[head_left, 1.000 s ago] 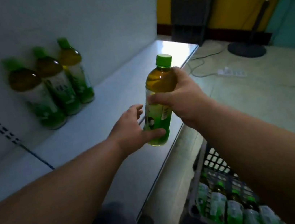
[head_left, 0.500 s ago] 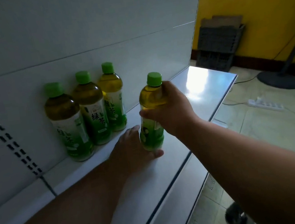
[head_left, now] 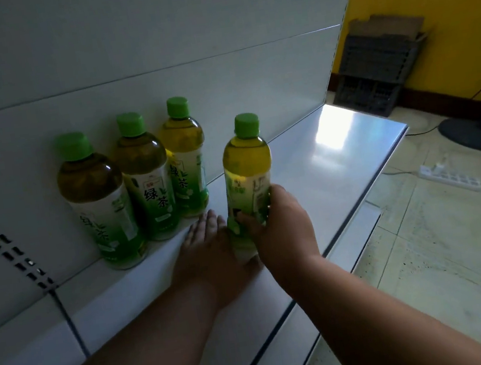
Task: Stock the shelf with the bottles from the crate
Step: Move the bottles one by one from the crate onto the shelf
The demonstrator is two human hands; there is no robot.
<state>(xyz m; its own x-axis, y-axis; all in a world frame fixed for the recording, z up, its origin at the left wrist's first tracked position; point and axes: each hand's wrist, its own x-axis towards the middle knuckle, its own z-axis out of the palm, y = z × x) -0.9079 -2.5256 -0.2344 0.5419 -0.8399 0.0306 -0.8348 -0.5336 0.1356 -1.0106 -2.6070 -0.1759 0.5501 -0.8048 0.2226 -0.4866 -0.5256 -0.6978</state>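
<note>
Three green-capped tea bottles [head_left: 143, 183] stand in a row against the back panel of the white shelf [head_left: 336, 150]. A fourth green tea bottle [head_left: 247, 162] stands upright in front of them, to their right. My right hand [head_left: 279, 226] is closed around its lower label. My left hand [head_left: 208, 248] lies flat on the shelf with fingers together, its edge touching the bottle's base on the left side. The crate is out of view.
The shelf's front edge [head_left: 358, 215] runs diagonally to the right. Beyond it on the tiled floor lie a white power strip [head_left: 451, 177] and a fan base [head_left: 480, 136]. Dark stacked crates [head_left: 375, 70] lean against the yellow wall.
My right hand has slid down from the bottle's shoulder to its lower label while bringing it further onto the shelf. My left hand has stayed at the bottle's base.
</note>
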